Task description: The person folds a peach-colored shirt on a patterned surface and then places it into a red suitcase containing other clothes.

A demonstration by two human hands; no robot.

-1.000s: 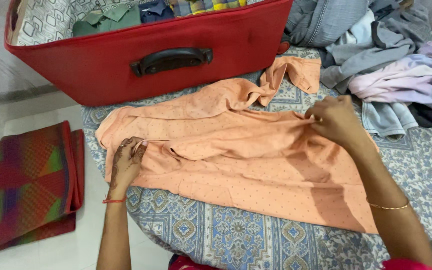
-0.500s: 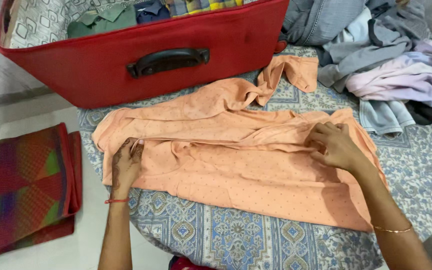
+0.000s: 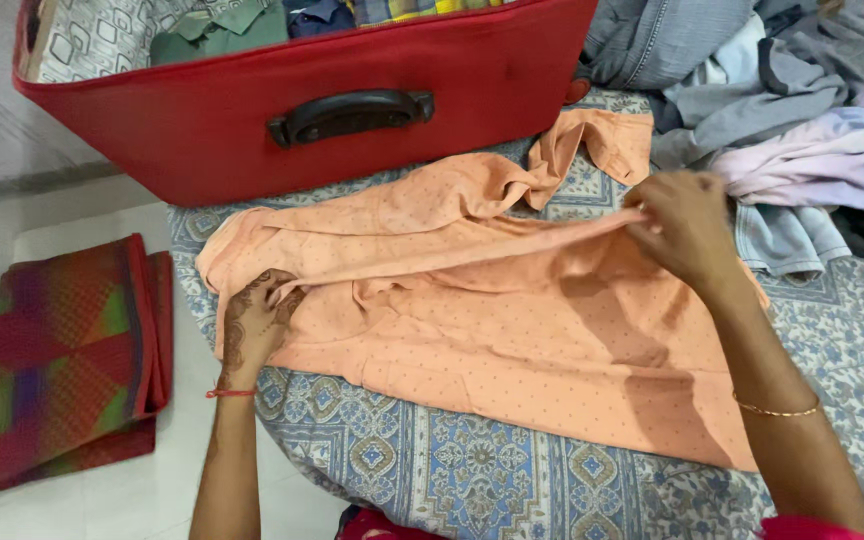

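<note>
We look down on a round surface covered by a blue-and-grey patterned cloth, which fills the lower middle and right of the frame, with a pale floor showing at the left. On that floor, at the lower left, lies a folded multicoloured mat in red, green and purple. Across the top stands an open red suitcase with a black handle and folded clothes inside. A heap of grey, lilac and blue garments fills the upper right. Spread across the middle of the cloth is a peach garment with small dots, wrinkled, one sleeve twisted toward the suitcase. Our left hand, patterned with henna, presses down on the garment's left part, fingers curled on the fabric. Our right hand pinches the upper edge at the right, lifting it slightly into a ridge.
</note>
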